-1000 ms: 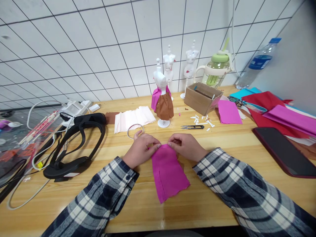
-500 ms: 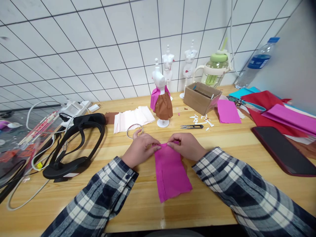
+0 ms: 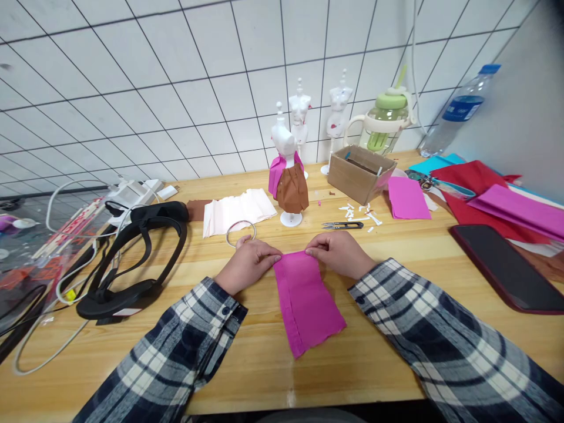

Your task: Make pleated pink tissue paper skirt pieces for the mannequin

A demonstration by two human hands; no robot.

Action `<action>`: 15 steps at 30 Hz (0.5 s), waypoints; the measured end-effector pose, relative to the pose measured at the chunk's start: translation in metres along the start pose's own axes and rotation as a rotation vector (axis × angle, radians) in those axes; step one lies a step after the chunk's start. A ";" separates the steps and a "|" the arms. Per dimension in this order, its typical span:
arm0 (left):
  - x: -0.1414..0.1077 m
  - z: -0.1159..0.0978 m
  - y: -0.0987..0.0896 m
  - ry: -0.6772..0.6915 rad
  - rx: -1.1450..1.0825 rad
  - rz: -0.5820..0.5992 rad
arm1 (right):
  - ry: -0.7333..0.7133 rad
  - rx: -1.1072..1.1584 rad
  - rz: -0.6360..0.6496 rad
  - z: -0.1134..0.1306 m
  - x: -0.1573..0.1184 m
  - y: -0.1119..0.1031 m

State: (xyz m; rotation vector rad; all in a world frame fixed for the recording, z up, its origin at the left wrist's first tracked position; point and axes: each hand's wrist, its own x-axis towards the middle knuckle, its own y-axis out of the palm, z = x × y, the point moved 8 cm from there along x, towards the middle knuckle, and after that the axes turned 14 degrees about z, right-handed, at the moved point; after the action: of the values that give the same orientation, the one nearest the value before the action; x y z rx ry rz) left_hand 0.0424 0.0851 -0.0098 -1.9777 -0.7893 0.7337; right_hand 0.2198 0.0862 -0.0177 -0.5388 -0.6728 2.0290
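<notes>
A magenta piece of fabric (image 3: 311,305) hangs down over the table toward me, its top edge held between both hands. My left hand (image 3: 252,263) pinches the top left corner, and my right hand (image 3: 339,254) pinches the top right corner. A strip along the fabric's left side looks folded over, with a line running down it. Beyond the hands stands a small white dress form (image 3: 283,138) wearing a brown pleated skirt (image 3: 292,189) and a magenta piece at its back. A thin metal ring (image 3: 241,223) lies near my left hand.
Thread snips (image 3: 342,225) and white scraps lie past my right hand, before a cardboard box (image 3: 359,176). Pale pleated fabric (image 3: 240,211) is behind the ring. A black headset (image 3: 132,264) with cables is at left, a phone (image 3: 506,267) and coloured fabrics at right. Two more dress forms stand behind.
My right hand has shifted slightly right and away from my left, widening the grip on the top edge. The magenta fabric's lower end has swung a little to the right.
</notes>
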 end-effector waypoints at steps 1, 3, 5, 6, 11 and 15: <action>0.000 0.000 0.001 -0.005 0.003 -0.004 | -0.001 -0.008 0.004 0.000 0.001 0.001; 0.001 0.000 0.003 -0.009 0.014 -0.018 | -0.019 -0.036 -0.010 0.000 0.001 -0.001; -0.002 -0.001 -0.001 -0.021 0.050 -0.088 | -0.033 -0.082 -0.086 0.002 -0.001 -0.007; -0.004 -0.001 -0.007 -0.032 0.079 -0.151 | -0.036 -0.114 -0.141 0.003 -0.004 -0.012; -0.013 -0.011 -0.021 -0.021 0.208 -0.270 | -0.177 -0.335 -0.143 0.029 -0.013 -0.011; -0.010 -0.016 -0.014 -0.019 0.252 -0.210 | -0.284 -0.480 0.141 0.046 -0.016 0.019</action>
State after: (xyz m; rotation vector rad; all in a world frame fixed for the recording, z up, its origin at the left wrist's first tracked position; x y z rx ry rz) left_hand 0.0444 0.0751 0.0114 -1.6374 -0.8566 0.6910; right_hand 0.1886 0.0524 0.0069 -0.5879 -1.3461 2.0978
